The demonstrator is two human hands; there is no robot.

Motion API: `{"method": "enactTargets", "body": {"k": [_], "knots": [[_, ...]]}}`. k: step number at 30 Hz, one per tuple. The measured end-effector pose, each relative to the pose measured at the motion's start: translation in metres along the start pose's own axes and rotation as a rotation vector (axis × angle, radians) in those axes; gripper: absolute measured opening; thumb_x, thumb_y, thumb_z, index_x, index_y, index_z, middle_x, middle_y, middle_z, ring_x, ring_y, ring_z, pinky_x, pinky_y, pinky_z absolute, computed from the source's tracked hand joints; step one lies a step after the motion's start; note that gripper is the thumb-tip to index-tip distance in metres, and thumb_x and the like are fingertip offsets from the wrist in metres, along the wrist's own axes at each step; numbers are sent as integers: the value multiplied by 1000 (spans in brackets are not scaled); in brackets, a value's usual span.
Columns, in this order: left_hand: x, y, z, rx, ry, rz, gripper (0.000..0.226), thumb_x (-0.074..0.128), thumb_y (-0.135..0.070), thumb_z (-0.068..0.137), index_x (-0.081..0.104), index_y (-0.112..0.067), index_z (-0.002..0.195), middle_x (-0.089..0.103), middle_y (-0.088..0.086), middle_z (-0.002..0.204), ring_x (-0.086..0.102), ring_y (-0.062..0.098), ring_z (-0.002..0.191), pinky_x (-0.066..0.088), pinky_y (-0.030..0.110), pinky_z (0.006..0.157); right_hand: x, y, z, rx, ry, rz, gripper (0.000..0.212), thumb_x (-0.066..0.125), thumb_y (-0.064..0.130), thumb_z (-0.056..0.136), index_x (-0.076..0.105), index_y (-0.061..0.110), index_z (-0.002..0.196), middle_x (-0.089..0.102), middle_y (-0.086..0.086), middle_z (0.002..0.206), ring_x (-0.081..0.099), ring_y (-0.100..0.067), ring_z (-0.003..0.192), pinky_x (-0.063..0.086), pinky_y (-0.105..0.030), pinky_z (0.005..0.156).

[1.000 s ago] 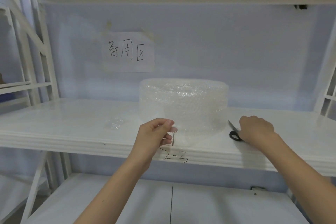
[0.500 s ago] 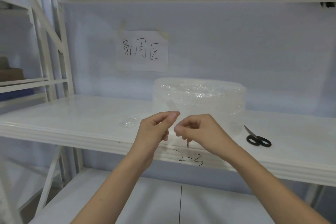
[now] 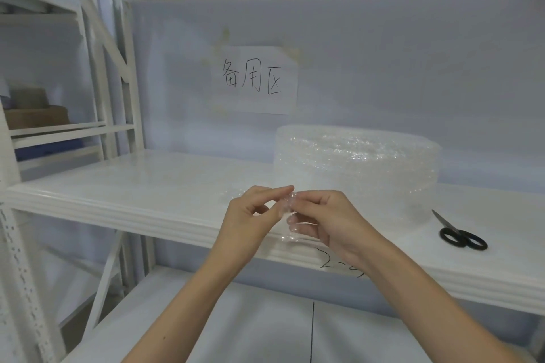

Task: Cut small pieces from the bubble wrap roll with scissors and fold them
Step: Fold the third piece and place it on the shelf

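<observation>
Nearest, my left hand (image 3: 250, 215) and right hand (image 3: 327, 218), both pinched shut on one cut bubble wrap piece (image 3: 287, 215): weightless, limp, slick; best held by its edges. Beyond, on the shelf (image 3: 147, 186): scissors (image 3: 460, 236), lying free; bubble wrap roll (image 3: 356, 168), soft, upright.

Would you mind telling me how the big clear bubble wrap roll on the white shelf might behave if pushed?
The big clear bubble wrap roll probably slides easily, being mostly air. Standing on its flat end on the white shelf, it seems unlikely to roll. Its sides would likely dent softly.
</observation>
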State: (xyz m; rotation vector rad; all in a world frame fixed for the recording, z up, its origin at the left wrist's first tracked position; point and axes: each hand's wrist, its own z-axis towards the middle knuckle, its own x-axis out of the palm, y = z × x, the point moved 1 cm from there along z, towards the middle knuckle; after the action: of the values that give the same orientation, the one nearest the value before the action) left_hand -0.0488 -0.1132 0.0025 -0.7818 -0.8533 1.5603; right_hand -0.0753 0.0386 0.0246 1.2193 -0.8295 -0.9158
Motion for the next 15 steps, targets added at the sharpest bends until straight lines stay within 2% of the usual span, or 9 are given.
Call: {"method": "enactTargets", "body": {"k": [2,4,7,9,12,15], "knots": [[-4,2,0,10,-8,25,27,66,-13,90,77,-33,103,69,-5,104,53,-1,62,42,20,68,4,-1,5,13,3,49,20,60,3,92,69,-10,103,69,-12,87,63,-17,68,58,-23,69],[-7,4,0,12,-14,50,34,61,-7,92,75,-35,104,67,-7,103,54,-4,63,42,19,69,9,-2,8,22,19,98,20,59,3,92,68,-12,101,66,-14,87,62,-20,73,58,-26,75],[-11,8,-1,6,-19,57,43,55,1,92,75,-34,105,66,-10,101,57,-5,71,42,21,72,13,-4,11,40,22,195,17,57,9,92,68,-4,90,63,-15,87,60,-23,78,55,-34,83],[-14,10,-2,-6,-26,56,45,52,4,91,76,-31,106,65,-10,99,57,-5,75,42,24,74,14,-6,13,25,21,174,20,57,12,93,70,-3,95,64,-14,90,59,-22,83,56,-32,85],[-16,12,-2,-21,-31,41,47,51,5,89,77,-33,102,67,-12,98,57,-6,73,42,25,74,16,-11,18,11,3,108,21,59,9,93,73,-1,104,69,-10,92,62,-15,81,57,-22,75],[-20,12,-2,-29,-37,9,50,51,4,90,78,-38,96,72,-20,95,57,-5,69,45,22,71,17,-12,22,-27,-30,66,19,62,6,91,74,0,104,70,-8,87,63,-11,73,54,-18,69]]}}
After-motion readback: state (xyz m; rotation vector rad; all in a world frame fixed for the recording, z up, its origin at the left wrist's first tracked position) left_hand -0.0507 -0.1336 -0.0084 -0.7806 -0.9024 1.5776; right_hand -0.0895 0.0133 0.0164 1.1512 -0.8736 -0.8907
